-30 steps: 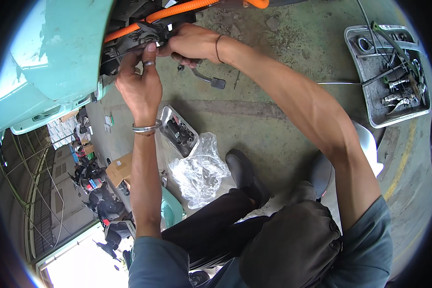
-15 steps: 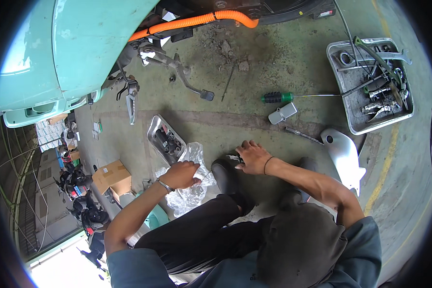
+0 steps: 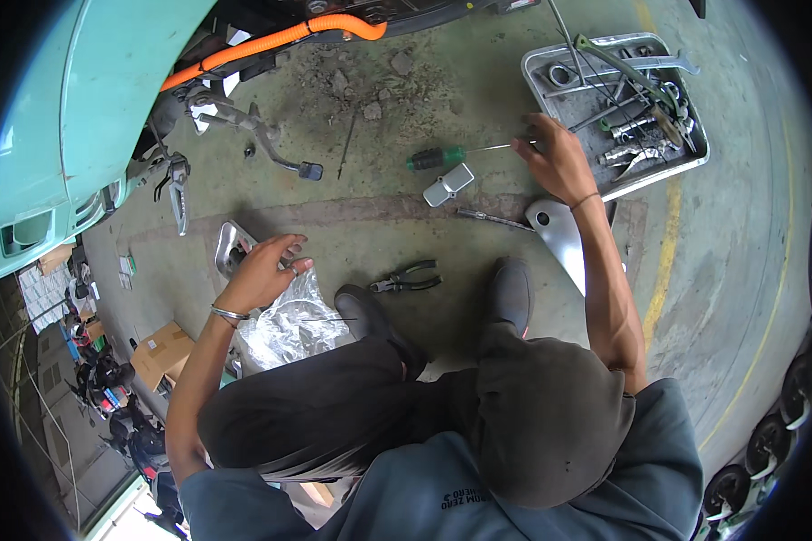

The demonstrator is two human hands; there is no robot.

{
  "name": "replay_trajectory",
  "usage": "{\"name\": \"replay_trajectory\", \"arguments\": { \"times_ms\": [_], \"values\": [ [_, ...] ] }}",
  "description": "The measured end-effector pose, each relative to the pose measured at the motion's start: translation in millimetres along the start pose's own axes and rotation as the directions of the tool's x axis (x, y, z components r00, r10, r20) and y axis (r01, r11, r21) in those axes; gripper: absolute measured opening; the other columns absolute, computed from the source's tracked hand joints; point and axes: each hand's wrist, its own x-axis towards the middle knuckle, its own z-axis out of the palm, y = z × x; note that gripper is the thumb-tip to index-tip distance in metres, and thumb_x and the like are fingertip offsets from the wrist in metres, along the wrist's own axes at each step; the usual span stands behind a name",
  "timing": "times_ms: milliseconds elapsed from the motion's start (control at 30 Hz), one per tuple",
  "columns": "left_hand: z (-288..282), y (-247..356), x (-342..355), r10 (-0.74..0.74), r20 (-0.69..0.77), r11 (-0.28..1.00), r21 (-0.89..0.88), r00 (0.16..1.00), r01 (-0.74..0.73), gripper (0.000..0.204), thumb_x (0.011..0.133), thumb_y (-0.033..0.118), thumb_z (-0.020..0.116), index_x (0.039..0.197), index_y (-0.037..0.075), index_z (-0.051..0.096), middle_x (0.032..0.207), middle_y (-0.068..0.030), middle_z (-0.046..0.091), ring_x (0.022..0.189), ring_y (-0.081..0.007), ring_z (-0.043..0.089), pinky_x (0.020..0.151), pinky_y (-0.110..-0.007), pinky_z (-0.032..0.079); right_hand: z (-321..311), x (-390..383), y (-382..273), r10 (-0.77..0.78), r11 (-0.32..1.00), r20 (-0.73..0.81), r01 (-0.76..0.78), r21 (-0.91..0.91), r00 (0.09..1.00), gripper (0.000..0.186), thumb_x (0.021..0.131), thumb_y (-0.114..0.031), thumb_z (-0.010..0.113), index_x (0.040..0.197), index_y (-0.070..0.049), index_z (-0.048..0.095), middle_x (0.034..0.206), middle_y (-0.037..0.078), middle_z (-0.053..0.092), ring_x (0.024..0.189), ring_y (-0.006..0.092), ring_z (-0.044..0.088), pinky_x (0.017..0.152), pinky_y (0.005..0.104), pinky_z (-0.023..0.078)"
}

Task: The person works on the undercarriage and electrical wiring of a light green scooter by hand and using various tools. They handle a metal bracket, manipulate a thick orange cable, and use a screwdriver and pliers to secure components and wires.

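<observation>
My right hand (image 3: 561,162) reaches out beside the large metal tool tray (image 3: 534,77), thumb and fingers apart and holding nothing. It hovers by the shaft of a screwdriver (image 3: 438,159) with a green and black handle. Fingers loosely bent and apart, my left hand (image 3: 263,273) is over a small metal tray (image 3: 226,242), whose contents it mostly hides. Under that wrist lies a clear plastic bag (image 3: 289,338) with a thin black strip (image 3: 332,319) across it. Black-handled pliers (image 3: 410,278) rest on the floor between my shoes.
A silver rectangular part (image 3: 449,185), a socket tool (image 3: 492,218) and a curved silver cover (image 3: 555,239) lie on the floor. Wrenches and other tools fill the large tray. At upper left stands a turquoise vehicle (image 3: 108,81) with an orange corrugated tube (image 3: 271,47). A cardboard box (image 3: 161,352) sits left.
My right hand has let go of the pliers, now on the floor, and moved up and right to the tool tray. My left hand has moved up to the small tray. The view has shifted.
</observation>
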Motion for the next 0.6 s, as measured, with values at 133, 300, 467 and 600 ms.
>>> {"name": "replay_trajectory", "arguments": {
  "times_ms": [133, 300, 467, 600],
  "values": [
    [10.2, 9.8, 26.2, -0.054, 0.285, 0.978, -0.176, 0.957, 0.108, 0.046, 0.092, 0.030, 0.068, 0.126, -0.001, 0.059, 0.111, -0.0184, 0.068, 0.101, -0.0255, 0.067, 0.090, -0.037, 0.051, -40.7, -101.8, 52.8, 0.182, 0.966, -0.186, -0.211, -0.150, 0.966, 0.057, 0.082, -0.031, 0.077, 0.126, 0.000, 0.058, 0.118, 0.021, 0.061, 0.111, 0.0373, 0.058, 0.096, 0.0444, 0.047],
    [25.8, 45.2, 70.5, 0.049, 0.247, 0.955, -0.294, 0.968, 0.027, 0.047, 0.094, 0.030, 0.066, 0.127, -0.002, 0.058, 0.112, -0.0176, 0.068, 0.100, -0.0254, 0.067, 0.089, -0.036, 0.052, -48.0, -221.0, 85.0, 0.367, 0.854, -0.082, -0.371, -0.366, 0.927, 0.123, 0.054, -0.044, 0.092, 0.153, -0.013, 0.026, 0.147, 0.025, 0.037, 0.134, 0.0429, 0.037, 0.108, 0.0525, 0.035],
    [4.9, 94.3, 70.6, 0.142, 0.187, 0.932, -0.357, 0.972, -0.067, 0.048, 0.096, 0.033, 0.064, 0.129, -0.001, 0.057, 0.114, -0.0175, 0.067, 0.103, -0.0255, 0.066, 0.093, -0.037, 0.050, -15.3, -238.3, 77.5, 0.418, 0.770, -0.048, -0.382, -0.510, 0.907, 0.127, 0.052, -0.034, 0.094, 0.155, -0.012, 0.022, 0.151, 0.022, 0.033, 0.138, 0.0426, 0.032, 0.112, 0.0535, 0.027],
    [-2.8, 104.0, 54.4, 0.261, 0.179, 0.880, -0.449, 0.949, -0.158, 0.050, 0.096, 0.036, 0.063, 0.130, 0.000, 0.057, 0.114, -0.0181, 0.067, 0.106, -0.0263, 0.065, 0.094, -0.037, 0.050, -8.6, -228.5, 100.7, 0.243, 0.766, -0.100, -0.254, -0.591, 0.965, 0.098, 0.069, -0.029, 0.081, 0.148, -0.001, 0.031, 0.147, 0.019, 0.039, 0.139, 0.0402, 0.032, 0.114, 0.0535, 0.023]
  ]
}}
